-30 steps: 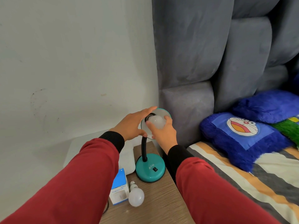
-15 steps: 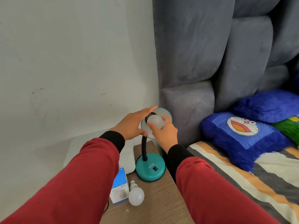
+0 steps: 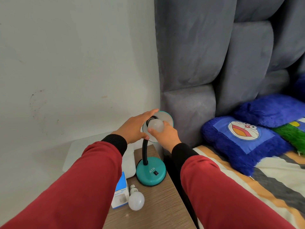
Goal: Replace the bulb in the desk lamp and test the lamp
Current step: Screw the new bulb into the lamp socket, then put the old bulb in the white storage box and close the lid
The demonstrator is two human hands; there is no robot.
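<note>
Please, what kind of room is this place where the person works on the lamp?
Most likely a bedroom. A padded grey headboard stands against the wall, a bed with a striped cover and plush blue pillows lies beside it, and the desk lamp stands on a small wooden bedside table.

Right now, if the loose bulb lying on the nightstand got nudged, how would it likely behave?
The loose bulb would probably roll: it lies on its side, with a round globe. The bulb box beside it may block it leftward; toward the nightstand edge nothing would. It looks light, possibly breakable.
</note>
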